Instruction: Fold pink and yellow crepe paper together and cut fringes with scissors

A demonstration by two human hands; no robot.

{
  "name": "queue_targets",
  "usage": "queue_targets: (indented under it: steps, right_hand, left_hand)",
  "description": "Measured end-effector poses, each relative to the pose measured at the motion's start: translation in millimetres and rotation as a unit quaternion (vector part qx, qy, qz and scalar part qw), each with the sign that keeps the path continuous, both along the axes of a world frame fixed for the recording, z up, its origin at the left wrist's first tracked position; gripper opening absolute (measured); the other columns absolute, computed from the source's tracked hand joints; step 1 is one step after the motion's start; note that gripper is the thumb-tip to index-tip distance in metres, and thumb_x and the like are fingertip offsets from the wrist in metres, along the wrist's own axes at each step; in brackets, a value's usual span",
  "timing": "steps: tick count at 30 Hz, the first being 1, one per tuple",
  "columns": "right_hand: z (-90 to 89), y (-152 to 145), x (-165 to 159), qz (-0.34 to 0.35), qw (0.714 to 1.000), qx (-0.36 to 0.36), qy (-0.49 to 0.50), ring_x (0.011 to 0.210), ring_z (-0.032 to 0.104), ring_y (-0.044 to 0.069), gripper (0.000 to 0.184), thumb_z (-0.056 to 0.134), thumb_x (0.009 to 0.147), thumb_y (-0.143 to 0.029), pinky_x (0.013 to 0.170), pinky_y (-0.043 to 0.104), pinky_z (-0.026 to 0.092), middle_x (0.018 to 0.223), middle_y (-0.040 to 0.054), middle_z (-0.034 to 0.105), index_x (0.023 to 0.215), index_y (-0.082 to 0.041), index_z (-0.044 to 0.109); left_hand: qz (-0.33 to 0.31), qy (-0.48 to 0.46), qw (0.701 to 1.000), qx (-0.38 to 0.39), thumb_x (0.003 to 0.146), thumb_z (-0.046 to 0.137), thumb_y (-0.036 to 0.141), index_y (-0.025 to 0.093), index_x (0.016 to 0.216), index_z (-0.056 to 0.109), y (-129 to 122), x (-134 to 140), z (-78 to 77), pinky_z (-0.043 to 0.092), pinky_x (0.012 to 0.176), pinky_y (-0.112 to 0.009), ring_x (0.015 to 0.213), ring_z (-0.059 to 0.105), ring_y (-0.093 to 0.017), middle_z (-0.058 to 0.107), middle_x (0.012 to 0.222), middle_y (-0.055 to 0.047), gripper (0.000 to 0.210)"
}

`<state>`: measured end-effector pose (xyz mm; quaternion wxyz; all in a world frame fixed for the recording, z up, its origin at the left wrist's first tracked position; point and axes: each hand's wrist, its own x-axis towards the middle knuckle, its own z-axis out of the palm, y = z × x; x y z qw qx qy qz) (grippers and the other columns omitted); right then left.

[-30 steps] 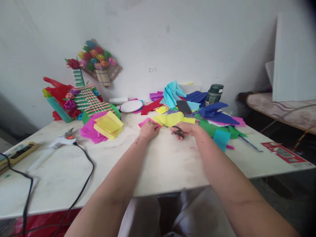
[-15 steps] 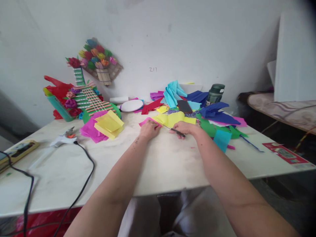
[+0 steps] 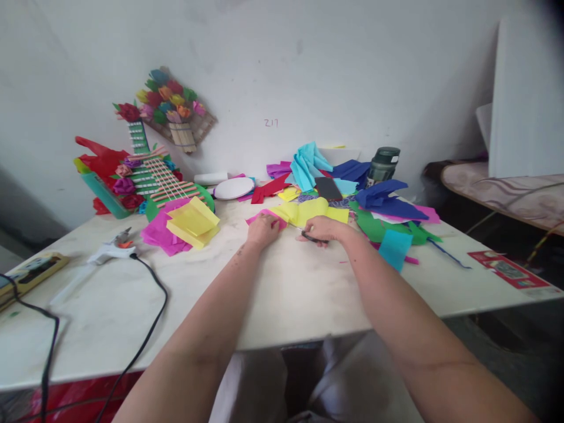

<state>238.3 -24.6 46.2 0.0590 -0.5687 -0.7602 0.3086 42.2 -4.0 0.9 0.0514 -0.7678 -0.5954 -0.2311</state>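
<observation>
My right hand is closed around the dark handles of a pair of scissors, whose blades point left toward the paper. Under my left hand lies a piece of pink paper, its fingers bent and pinching it against the table. A yellow sheet spreads just beyond both hands, and its left corner meets the pink paper near the scissor tips. Whether the blades are parted is too small to tell.
Magenta and yellow paper lies left, near a white glue gun with a black cord. Behind are a paper-flower guitar, a white tape roll, a dark phone and a green bottle. Blue paper lies right.
The scissors have turned slightly in my right hand, and their handles now sit flatter. My left hand stays on the pink paper. The whole view has shifted a little.
</observation>
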Motion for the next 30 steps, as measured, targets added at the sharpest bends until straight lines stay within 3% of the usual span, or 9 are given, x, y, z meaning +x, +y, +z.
queue_targets:
  steps: [10,19,30]
  right_hand:
    - [0.0,-3.4,-1.4,0.012,0.994,-0.03,0.103,0.031,0.045,0.007,0.035,0.065,0.071,-0.043,0.035,0.018,0.038,0.04,-0.0015,0.052,0.059,-0.014,0.052]
    - [0.8,-3.9,-3.3,-0.027,0.975,-0.107,0.194,0.03,0.043,0.007,0.043,0.064,0.069,-0.054,0.032,0.018,0.034,0.041,-0.0005,0.053,0.066,-0.013,0.051]
    - [-4.4,-2.5,-9.1,-0.059,0.964,-0.12,0.231,0.033,0.046,0.008,0.045,0.06,0.073,-0.054,0.033,0.018,0.035,0.04,-0.0011,0.051,0.077,-0.009,0.057]
  left_hand:
    - [0.009,-0.033,0.999,-0.009,0.079,0.046,0.027,0.02,0.099,0.067,4.7,-2.7,-0.8,0.044,0.084,-0.028,0.096,0.057,-0.019,0.066,0.101,-0.005,0.029]
    - [-0.011,-0.036,0.999,0.005,0.078,0.049,0.032,0.019,0.092,0.068,8.1,-4.4,-3.8,0.044,0.081,-0.028,0.092,0.058,-0.019,0.067,0.094,-0.005,0.027]
    - [-0.006,-0.036,0.999,-0.008,0.077,0.051,0.034,0.02,0.092,0.068,5.3,-3.1,-1.5,0.044,0.082,-0.027,0.092,0.058,-0.019,0.067,0.094,-0.005,0.027]
